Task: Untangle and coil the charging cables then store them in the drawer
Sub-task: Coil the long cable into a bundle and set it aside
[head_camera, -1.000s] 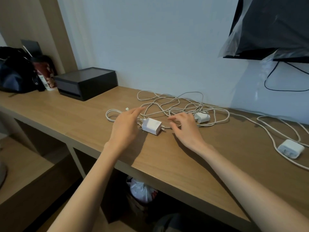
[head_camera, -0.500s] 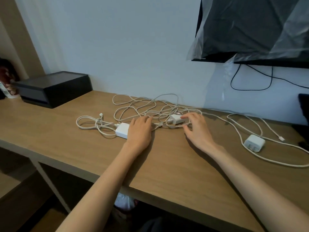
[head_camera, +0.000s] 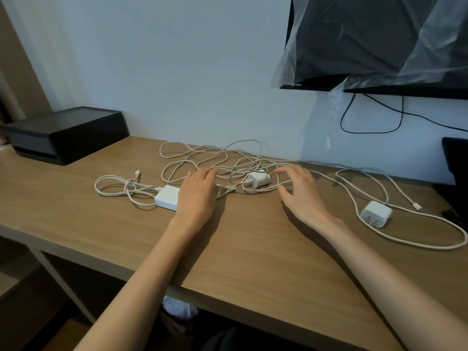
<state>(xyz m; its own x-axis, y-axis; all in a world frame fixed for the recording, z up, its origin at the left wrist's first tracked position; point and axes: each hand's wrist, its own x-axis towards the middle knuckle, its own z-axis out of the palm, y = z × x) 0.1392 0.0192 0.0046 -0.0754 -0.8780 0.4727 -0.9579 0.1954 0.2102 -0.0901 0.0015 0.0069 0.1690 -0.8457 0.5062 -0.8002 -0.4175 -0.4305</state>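
A tangle of white charging cables (head_camera: 202,158) sprawls over the wooden desk (head_camera: 253,249) near the wall. Three white chargers lie among them: a flat one (head_camera: 166,197) at the left, a small one (head_camera: 259,179) in the middle, and another (head_camera: 376,213) at the right. My left hand (head_camera: 198,193) lies flat with straight fingers over the right end of the flat charger and the cables beside it. My right hand (head_camera: 300,192) hovers with spread fingers just right of the middle charger, holding nothing.
A black drawer box (head_camera: 65,133) stands at the back left of the desk. A plastic-wrapped dark screen (head_camera: 379,39) hangs on the wall above right, with a black cord (head_camera: 372,122) below it. Another dark object (head_camera: 455,160) sits at the right edge.
The view has shifted right and closer. My left hand slid over the flat charger onto the cables; my right hand moved right of the middle charger and spread its fingers.
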